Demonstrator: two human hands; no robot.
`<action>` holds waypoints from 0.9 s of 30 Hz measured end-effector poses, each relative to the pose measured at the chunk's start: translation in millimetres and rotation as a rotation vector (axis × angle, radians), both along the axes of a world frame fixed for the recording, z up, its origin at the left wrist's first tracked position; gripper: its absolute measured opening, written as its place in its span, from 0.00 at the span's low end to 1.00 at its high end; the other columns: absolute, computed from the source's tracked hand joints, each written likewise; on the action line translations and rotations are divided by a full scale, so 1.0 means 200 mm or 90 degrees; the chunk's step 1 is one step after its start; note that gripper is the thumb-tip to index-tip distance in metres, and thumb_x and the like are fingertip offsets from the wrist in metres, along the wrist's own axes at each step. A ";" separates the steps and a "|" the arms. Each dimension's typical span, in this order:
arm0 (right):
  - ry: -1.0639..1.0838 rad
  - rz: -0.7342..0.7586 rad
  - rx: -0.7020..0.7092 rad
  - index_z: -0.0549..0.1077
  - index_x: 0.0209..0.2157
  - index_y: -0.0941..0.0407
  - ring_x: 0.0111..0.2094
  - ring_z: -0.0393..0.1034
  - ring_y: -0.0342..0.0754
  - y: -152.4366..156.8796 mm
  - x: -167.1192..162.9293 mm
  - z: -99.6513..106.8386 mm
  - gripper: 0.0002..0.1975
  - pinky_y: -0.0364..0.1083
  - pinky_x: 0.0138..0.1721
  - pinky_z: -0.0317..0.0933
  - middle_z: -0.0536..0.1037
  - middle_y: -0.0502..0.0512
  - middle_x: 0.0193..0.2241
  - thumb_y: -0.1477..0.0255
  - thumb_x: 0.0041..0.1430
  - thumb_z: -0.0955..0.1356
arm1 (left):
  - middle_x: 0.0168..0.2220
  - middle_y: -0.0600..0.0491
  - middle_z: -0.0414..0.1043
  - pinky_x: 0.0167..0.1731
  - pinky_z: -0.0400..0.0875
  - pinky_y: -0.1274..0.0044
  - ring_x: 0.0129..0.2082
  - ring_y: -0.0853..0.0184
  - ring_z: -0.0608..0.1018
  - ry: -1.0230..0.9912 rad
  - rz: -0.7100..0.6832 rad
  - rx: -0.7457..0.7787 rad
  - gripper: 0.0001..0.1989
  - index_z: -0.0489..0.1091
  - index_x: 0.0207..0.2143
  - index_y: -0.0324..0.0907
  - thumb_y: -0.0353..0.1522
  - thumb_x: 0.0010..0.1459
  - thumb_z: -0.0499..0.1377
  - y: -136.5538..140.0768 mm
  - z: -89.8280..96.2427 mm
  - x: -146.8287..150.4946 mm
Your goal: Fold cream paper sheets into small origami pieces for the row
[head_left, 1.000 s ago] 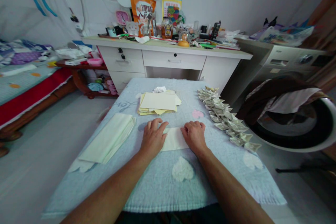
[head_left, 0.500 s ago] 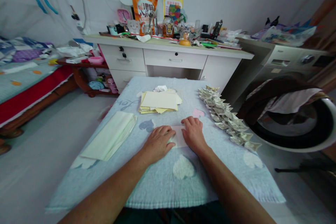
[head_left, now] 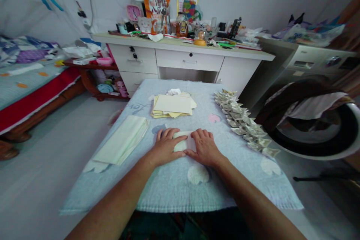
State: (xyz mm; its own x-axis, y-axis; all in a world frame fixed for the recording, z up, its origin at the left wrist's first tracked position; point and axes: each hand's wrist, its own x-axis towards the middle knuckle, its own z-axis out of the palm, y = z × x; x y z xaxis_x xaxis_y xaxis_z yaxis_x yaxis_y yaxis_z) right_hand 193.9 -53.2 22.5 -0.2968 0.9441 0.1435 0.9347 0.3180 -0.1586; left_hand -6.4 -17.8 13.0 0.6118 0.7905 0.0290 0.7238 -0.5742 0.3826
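A small pale sheet of paper [head_left: 184, 141] lies on the cloth-covered table between my hands. My left hand [head_left: 166, 145] rests on its left part, fingers spread and thumb stretched to the right. Pressed on the right part is my right hand [head_left: 204, 145], its fingers laid out flat and its thumb pointing left. The two thumbs come close together near the lower edge of the paper. Both palms hide parts of the sheet. Beyond them sits a stack of cream and yellow paper [head_left: 173, 105]. To the left lies a pile of long pale green folded paper [head_left: 123, 138].
Several folded paper pieces [head_left: 242, 120] stand in a long row along the table's right side. Crumpled white tissue [head_left: 173, 92] lies behind the stack. A white desk [head_left: 188, 60] stands beyond the table, and an open washing machine [head_left: 312, 120] is on the right.
My left hand has spread its fingers and moved slightly left. My right hand has turned flatter across the paper, its thumb now near the left one. The view has shifted slightly.
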 end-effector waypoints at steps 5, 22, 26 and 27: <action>-0.001 -0.008 -0.015 0.67 0.46 0.57 0.44 0.60 0.58 0.00 -0.01 0.00 0.30 0.54 0.46 0.52 0.69 0.62 0.44 0.46 0.54 0.63 | 0.64 0.50 0.52 0.61 0.41 0.57 0.64 0.52 0.53 0.010 -0.008 -0.076 0.32 0.61 0.59 0.58 0.39 0.50 0.62 0.03 0.03 -0.04; -0.032 -0.135 -0.179 0.51 0.64 0.55 0.61 0.48 0.66 0.03 0.38 0.09 0.47 0.63 0.57 0.43 0.54 0.66 0.63 0.62 0.45 0.72 | 0.65 0.50 0.50 0.62 0.38 0.59 0.65 0.55 0.51 0.022 -0.011 -0.109 0.33 0.60 0.59 0.56 0.37 0.50 0.61 0.03 0.05 -0.05; 0.029 -0.006 -0.159 0.54 0.62 0.58 0.59 0.53 0.59 0.09 0.30 0.14 0.33 0.57 0.57 0.47 0.60 0.65 0.60 0.67 0.56 0.65 | 0.65 0.52 0.50 0.62 0.38 0.59 0.65 0.55 0.51 0.020 -0.013 -0.104 0.32 0.60 0.59 0.57 0.37 0.50 0.61 0.03 0.04 -0.05; 0.045 0.020 -0.147 0.56 0.61 0.58 0.58 0.54 0.57 0.11 0.27 0.14 0.30 0.56 0.56 0.48 0.62 0.64 0.59 0.66 0.58 0.64 | 0.65 0.52 0.50 0.62 0.38 0.59 0.65 0.55 0.51 0.020 -0.014 -0.103 0.32 0.60 0.59 0.57 0.37 0.50 0.61 0.03 0.04 -0.05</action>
State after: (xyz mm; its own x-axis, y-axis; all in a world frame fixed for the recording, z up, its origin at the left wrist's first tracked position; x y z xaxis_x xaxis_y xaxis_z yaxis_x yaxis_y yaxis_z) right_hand 247.5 -31.7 49.7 -0.3239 0.9446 -0.0532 0.9090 0.2951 -0.2944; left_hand -16.7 -12.1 21.5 0.6280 0.7695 -0.1164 0.7244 -0.5232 0.4489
